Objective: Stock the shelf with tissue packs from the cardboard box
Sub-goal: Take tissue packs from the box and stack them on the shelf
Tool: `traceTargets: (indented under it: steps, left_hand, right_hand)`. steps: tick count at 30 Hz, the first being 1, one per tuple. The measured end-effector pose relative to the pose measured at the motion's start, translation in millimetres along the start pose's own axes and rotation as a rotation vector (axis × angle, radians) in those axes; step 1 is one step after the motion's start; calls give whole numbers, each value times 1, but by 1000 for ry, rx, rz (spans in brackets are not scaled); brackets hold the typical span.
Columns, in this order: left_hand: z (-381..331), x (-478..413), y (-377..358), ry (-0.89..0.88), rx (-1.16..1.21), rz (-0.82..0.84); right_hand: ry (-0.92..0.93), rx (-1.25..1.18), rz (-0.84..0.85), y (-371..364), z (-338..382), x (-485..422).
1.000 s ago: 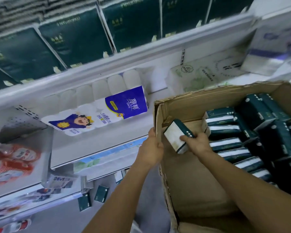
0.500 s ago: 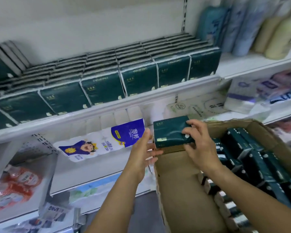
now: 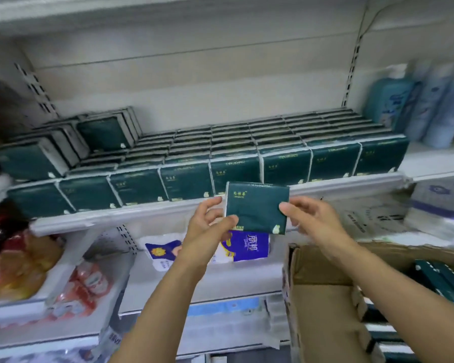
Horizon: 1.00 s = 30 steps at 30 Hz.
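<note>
— Where is the tissue pack (image 3: 257, 206)?

— In the air, just in front of the shelf's white front rail (image 3: 152, 212), dark green face toward the camera, tilted a little. It overlaps the front row of matching packs (image 3: 236, 171) standing on that shelf.

— Who has hold of it?

— Both hands. The left hand (image 3: 207, 226) pinches the lower left corner: its thumb (image 3: 227, 221) lies across the front and the fingers curl behind the left edge. The right hand (image 3: 312, 218) grips the right edge, thumb (image 3: 288, 206) on the front, the other fingers curled behind it.

— And the cardboard box (image 3: 323, 297)?

— Lower right, under the right forearm, flaps open. More dark green packs (image 3: 440, 281) lie at its far right side.

— How does the shelf look?

— Green packs stand in rows from left to right, several deep. At the left end a second layer (image 3: 105, 132) sits on top of them. Pale blue bottles (image 3: 430, 100) stand to the right of the rows.

— Below that?

— A toilet roll pack with a purple-blue label (image 3: 247, 244) lies on the next shelf down, partly hidden behind the left hand and the held pack. Red packets (image 3: 87, 286) lie further left, blurred.
</note>
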State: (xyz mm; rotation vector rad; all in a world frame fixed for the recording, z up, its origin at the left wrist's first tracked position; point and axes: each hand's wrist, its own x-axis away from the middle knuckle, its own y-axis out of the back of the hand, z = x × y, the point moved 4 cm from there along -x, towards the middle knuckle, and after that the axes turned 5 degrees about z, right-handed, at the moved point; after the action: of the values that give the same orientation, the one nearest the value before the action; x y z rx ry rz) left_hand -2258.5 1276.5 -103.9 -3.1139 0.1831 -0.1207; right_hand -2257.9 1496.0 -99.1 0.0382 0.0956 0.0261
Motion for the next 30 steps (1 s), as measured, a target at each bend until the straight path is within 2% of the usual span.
traceTargets:
  steps: [3,7,13,15,18,22,27,30]
  left_hand:
    - [-36,0,32,-96,-94,-33]
    - [-85,-3,83,-237,-234,-100]
    - [-157,-26,193,-451,-704,-333]
    - [-178,-37,232,-445,-922,-383]
    - [-195,-59,283,-301,-1180,-421]
    - [-195,-84,319,-136,-1314,-342]
    - [-194,-114,334,-232,-1431,-278]
    - [-193,-134,336,-142,-1615,-235]
  right_hand:
    - [-9,-7,107,-29,20,-24]
    - [89,30,176,-79,59,-58]
    - [159,143,157,-166,98,-128]
    - [170,166,166,-198,105,-149]
    - [157,227,181,-244,109,-179]
    - [113,270,167,-295,105,-215]
    - [82,319,138,-335,99,-244]
    - [67,375,143,-347,92,-256]
